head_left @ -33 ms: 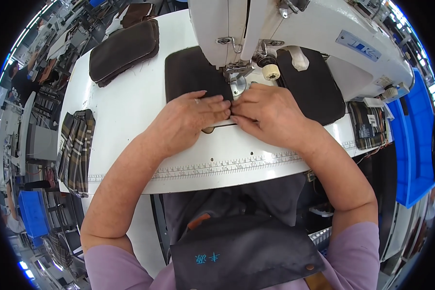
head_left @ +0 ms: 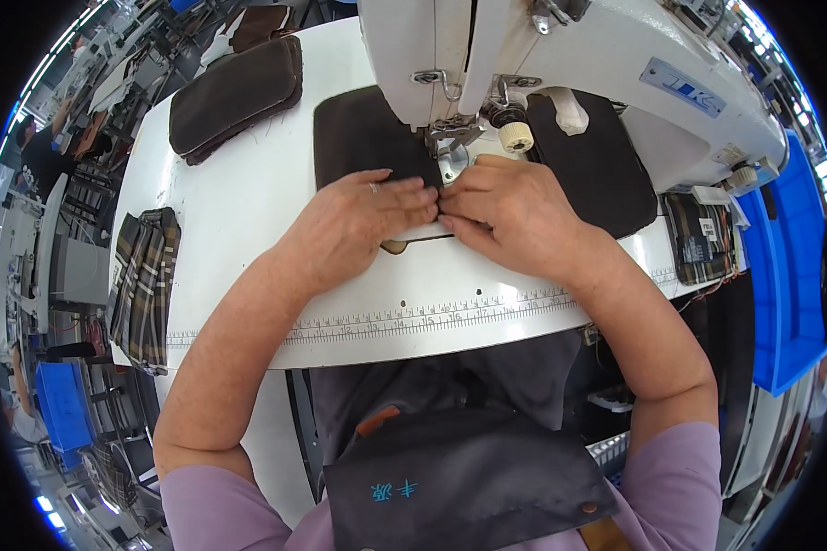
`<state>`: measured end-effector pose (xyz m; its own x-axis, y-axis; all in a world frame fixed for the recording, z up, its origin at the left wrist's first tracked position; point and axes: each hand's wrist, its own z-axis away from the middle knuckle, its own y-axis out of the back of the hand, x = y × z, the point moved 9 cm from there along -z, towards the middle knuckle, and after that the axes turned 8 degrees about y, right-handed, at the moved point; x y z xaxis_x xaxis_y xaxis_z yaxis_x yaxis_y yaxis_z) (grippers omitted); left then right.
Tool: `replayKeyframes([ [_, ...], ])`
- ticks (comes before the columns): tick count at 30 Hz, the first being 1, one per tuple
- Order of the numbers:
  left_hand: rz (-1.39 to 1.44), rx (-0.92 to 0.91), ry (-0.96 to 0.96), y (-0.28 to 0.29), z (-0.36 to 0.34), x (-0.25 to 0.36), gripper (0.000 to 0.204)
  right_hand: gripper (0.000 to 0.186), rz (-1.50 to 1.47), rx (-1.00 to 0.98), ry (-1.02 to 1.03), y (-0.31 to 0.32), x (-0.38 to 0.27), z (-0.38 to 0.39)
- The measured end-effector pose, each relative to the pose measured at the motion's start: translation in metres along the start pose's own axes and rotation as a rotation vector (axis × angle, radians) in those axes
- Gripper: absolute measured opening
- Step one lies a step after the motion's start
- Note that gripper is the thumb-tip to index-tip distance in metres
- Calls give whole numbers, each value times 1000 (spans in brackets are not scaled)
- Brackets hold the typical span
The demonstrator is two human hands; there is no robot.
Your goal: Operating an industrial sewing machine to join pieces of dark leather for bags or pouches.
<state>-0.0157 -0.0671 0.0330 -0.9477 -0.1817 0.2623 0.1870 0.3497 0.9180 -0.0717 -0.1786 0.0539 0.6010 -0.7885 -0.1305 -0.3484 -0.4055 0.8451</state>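
A dark brown fabric panel [head_left: 358, 138] lies beneath the needle and presser foot [head_left: 452, 156] of a white sewing machine [head_left: 606, 50]. My left hand [head_left: 354, 225] rests on it with fingers stretched flat along the near right part, left of the foot. Just below the foot, my right hand [head_left: 505, 216] has its bent fingers pinched at the panel's edge, fingertips close to those of my left. Whatever lies under those fingertips is hidden. A second dark panel [head_left: 593, 184] lies right of the foot, partly behind my right hand.
Dark padded pieces [head_left: 234, 96] sit at back left of the white table [head_left: 230, 202]. Plaid fabric [head_left: 142, 285] hangs at the left edge, with more plaid [head_left: 698, 239] at the right. Blue bins [head_left: 781, 275] stand beside the table. A co-worker [head_left: 37, 156] is at the far left.
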Motion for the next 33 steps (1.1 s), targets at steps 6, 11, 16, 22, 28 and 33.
replayKeyframes([
  [6, -49, 63, -2, 4, -16, -21, 44, 17, 18, 69, -48, -5, 12, 1],
  [11, -136, 89, 22, 3, -25, -32, 43, 26, 107, 1, -166, -12, 18, 1],
  [16, -286, 58, 127, -5, -26, -18, 40, 29, 126, 16, -161, -11, 17, 2],
  [22, -528, -5, 331, -15, -34, 16, 45, 26, 89, -2, -206, -9, 23, 6],
  [28, -112, -50, 281, 7, -24, -16, 63, 23, 92, 52, -165, -6, 21, 7],
  [33, 108, -124, 282, -1, -10, -22, 75, 18, 67, 49, -125, -6, 16, 7],
])
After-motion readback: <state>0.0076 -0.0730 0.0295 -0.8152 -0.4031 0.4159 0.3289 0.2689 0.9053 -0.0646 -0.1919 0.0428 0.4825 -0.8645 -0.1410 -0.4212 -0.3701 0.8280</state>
